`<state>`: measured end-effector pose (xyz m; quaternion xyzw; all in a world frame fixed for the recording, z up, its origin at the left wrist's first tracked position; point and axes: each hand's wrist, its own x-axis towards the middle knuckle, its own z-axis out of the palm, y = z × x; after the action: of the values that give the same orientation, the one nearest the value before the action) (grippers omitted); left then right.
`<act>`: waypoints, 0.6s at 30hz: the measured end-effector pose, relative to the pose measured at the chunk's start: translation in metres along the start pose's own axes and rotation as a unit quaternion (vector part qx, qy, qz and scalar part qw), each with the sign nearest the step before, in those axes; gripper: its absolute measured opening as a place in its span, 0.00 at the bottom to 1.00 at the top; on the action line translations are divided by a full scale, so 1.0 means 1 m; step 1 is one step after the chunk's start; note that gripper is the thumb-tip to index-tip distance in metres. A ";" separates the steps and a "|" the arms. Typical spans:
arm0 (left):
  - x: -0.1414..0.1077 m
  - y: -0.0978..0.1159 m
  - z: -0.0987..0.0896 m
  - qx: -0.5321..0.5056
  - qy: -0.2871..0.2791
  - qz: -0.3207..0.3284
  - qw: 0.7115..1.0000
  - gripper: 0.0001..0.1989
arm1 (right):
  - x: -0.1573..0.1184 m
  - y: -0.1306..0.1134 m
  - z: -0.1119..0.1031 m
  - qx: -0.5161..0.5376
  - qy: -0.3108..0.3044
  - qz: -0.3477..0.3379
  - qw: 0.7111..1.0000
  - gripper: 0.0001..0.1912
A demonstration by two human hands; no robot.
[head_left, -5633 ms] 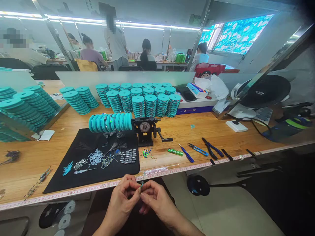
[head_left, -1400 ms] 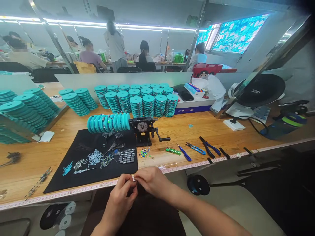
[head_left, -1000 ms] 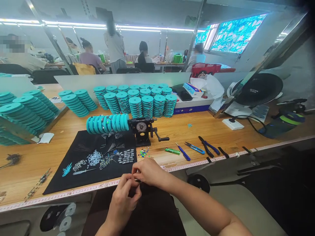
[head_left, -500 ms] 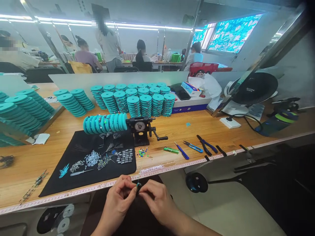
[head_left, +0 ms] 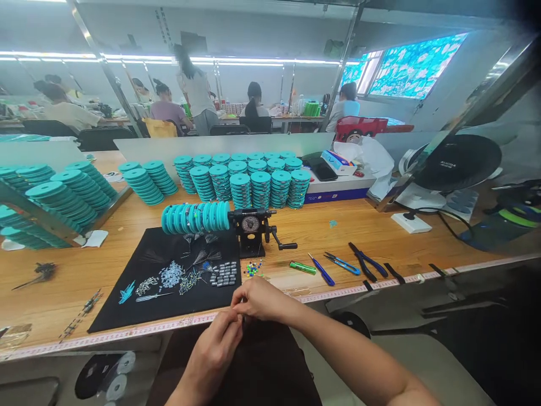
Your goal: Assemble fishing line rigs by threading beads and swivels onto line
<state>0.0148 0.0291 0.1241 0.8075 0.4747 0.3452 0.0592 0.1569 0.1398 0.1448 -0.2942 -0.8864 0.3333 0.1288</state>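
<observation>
My left hand (head_left: pixel 215 347) is closed in a pinch in front of the table's front edge. My right hand (head_left: pixel 258 299) reaches over it, with thumb and fingers pinched together just above the left fingertips. The two hands meet, and whatever is between them is too small and hidden to make out. Just beyond them lies a black mat (head_left: pixel 164 307) with grey cylinders (head_left: pixel 224 273), pale blue small pieces (head_left: pixel 172 274), small metal parts (head_left: pixel 147 286) and teal slivers (head_left: pixel 127 292). Behind the mat stands a hand-cranked winder (head_left: pixel 251 225) carrying a row of teal foam spools (head_left: pixel 196 218).
Stacks of teal spools (head_left: pixel 240 192) line the back. To the right lie a green tube (head_left: pixel 302 267), a blue pen-like tool (head_left: pixel 322 270), blue snips (head_left: pixel 343 264) and pliers (head_left: pixel 367 262). Colored beads (head_left: pixel 253 268) sit beside the winder. A measuring tape (head_left: pixel 152 329) runs along the front edge. Several people sit beyond.
My right hand has risen and moved over the left one, covering the small teal piece seen between the fingers before. My left hand has turned and moved slightly right. The view has shifted.
</observation>
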 end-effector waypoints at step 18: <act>0.002 0.002 -0.001 -0.471 0.004 -0.405 0.784 0.13 | -0.076 -0.023 0.033 0.374 0.128 0.198 0.897 0.03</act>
<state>0.0162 0.0287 0.1269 0.4109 0.5368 0.4736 0.5645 0.1936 0.0628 0.1328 -0.4339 -0.5959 0.6183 0.2725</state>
